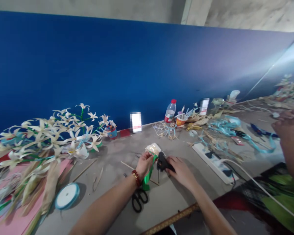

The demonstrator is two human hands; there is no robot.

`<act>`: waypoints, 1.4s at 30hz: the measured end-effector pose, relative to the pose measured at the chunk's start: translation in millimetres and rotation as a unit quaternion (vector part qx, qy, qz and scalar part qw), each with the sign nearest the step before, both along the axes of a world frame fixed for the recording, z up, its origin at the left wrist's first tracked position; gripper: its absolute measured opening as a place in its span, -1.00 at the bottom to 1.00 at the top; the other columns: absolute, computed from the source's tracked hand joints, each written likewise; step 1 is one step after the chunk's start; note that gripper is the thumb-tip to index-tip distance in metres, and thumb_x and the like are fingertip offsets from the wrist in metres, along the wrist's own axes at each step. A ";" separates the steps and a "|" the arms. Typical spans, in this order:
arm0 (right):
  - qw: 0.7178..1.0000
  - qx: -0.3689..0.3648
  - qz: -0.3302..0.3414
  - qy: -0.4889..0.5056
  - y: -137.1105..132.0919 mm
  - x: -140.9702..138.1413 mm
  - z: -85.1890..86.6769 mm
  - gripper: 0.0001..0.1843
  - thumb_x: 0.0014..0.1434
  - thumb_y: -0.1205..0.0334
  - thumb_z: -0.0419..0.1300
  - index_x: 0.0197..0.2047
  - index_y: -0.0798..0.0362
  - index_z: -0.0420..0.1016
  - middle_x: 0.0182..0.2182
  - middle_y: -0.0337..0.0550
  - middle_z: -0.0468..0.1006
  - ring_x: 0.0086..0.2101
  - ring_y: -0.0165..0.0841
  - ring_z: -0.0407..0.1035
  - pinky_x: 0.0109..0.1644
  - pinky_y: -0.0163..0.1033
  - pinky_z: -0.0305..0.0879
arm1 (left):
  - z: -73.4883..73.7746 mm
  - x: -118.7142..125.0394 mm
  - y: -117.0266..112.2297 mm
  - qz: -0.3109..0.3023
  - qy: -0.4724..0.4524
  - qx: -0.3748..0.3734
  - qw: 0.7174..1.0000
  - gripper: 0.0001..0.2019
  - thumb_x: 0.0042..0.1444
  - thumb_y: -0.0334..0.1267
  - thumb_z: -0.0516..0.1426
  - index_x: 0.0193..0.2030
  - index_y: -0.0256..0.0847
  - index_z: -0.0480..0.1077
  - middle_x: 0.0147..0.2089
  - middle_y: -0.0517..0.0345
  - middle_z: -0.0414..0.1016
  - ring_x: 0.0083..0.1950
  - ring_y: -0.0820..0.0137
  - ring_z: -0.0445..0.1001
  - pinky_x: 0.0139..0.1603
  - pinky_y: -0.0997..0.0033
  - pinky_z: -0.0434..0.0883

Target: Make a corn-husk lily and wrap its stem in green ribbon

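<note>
My left hand (145, 163), with a beaded bracelet at the wrist, is closed with its fingertips pinching a bright green strip (148, 176) that looks like ribbon or tape. The strip hangs down toward the table. Just to the right, my right hand (180, 168) grips the handle of a black glue gun (163, 162), whose front is close to the green strip. A pale, shiny pad (153, 148) lies behind my fingertips. Below my left wrist are the black handles of scissors (139, 199); the blades are mostly hidden. Thin sticks (127, 165) lie around my hands.
Cream artificial flowers (56, 133) crowd the left, near a ribbon spool (67, 195). At the back stand a red-capped bottle (170, 111) and a small cup (181, 120). A white power strip (213, 163) lies right, before blue ribbon (257, 148) and another person's hand (287, 125).
</note>
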State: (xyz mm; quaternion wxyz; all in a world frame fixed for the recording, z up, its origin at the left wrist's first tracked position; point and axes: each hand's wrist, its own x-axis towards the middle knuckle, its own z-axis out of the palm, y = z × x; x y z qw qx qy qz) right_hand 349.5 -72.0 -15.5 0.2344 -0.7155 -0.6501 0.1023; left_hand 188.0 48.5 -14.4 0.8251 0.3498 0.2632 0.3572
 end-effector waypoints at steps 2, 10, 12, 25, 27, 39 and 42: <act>0.999 0.009 -0.002 0.037 -0.5 3.0 -2.2 -0.69 0.18 0.21 0.19 -0.01 0.08 0.51 0.03 0.09 0.52 0.04 -0.06 0.36 0.16 0.03 0.25 | -4.2 0.1 1.7 -0.002 0.011 0.016 1.000 -0.62 -0.39 -0.15 0.47 -0.54 -0.27 0.41 -0.48 0.20 0.48 -0.46 0.49 0.39 -0.27 0.43 0.36; 0.968 0.064 -0.050 0.237 -11.8 30.9 -4.7 -0.49 0.31 -0.08 -0.04 0.10 0.09 0.41 -0.04 0.10 0.60 -0.09 -0.11 0.53 0.02 0.01 0.42 | -19.1 0.6 1.7 0.019 0.031 0.078 0.996 -0.69 -0.28 -0.18 0.43 -0.45 -0.29 0.47 -0.49 0.20 0.48 -0.46 0.50 0.35 -0.34 0.49 0.29; 0.919 0.106 -0.094 0.368 -19.9 35.7 3.7 -0.49 0.33 -0.07 -0.09 0.10 0.08 0.41 -0.03 0.11 0.59 -0.17 -0.14 0.55 -0.08 -0.04 0.47 | -16.7 1.1 0.0 0.027 0.025 0.083 0.996 -0.68 -0.30 -0.19 0.44 -0.47 -0.28 0.45 -0.48 0.20 0.47 -0.44 0.48 0.37 -0.32 0.47 0.31; 0.887 0.103 -0.040 0.448 -60.5 -76.3 62.8 -0.64 0.27 -0.04 0.11 -0.25 0.09 0.52 -0.65 -0.25 0.37 -0.59 -0.34 0.29 -0.40 -0.22 0.29 | 45.6 -63.5 -20.6 0.121 -0.040 0.152 0.980 -0.76 -0.14 -0.18 0.40 -0.43 -0.23 0.48 -0.31 0.13 0.45 -0.24 0.35 0.43 -0.13 0.31 0.37; 0.901 0.089 -0.023 0.423 -59.8 -87.8 67.8 -0.68 0.26 -0.02 0.13 -0.21 0.06 0.53 -0.64 -0.25 0.37 -0.58 -0.33 0.31 -0.38 -0.21 0.32 | 55.9 -79.2 -24.7 0.133 -0.044 0.204 0.969 -0.79 -0.07 -0.16 0.37 -0.42 -0.23 0.49 -0.32 0.11 0.44 -0.21 0.31 0.44 -0.10 0.26 0.38; 0.956 0.183 0.059 0.221 -46.2 -114.9 76.6 -0.68 0.06 0.19 0.26 -0.07 -0.08 0.55 -0.24 -0.03 0.66 -0.29 -0.13 0.57 -0.20 -0.21 0.48 | 81.4 -130.6 -37.5 0.206 -0.004 0.326 0.922 -0.84 0.03 -0.17 0.31 -0.40 -0.20 0.51 -0.37 0.09 0.47 -0.23 0.27 0.46 0.11 0.05 0.36; 0.959 0.200 0.103 0.174 -40.1 -122.9 95.4 -0.74 0.06 0.28 0.19 -0.13 -0.05 0.51 -0.32 -0.09 0.65 -0.38 -0.22 0.56 -0.30 -0.30 0.47 | 83.8 -135.6 -40.2 0.208 -0.006 0.336 0.918 -0.85 0.02 -0.19 0.32 -0.41 -0.20 0.49 -0.37 0.12 0.45 -0.25 0.30 0.44 0.14 0.02 0.35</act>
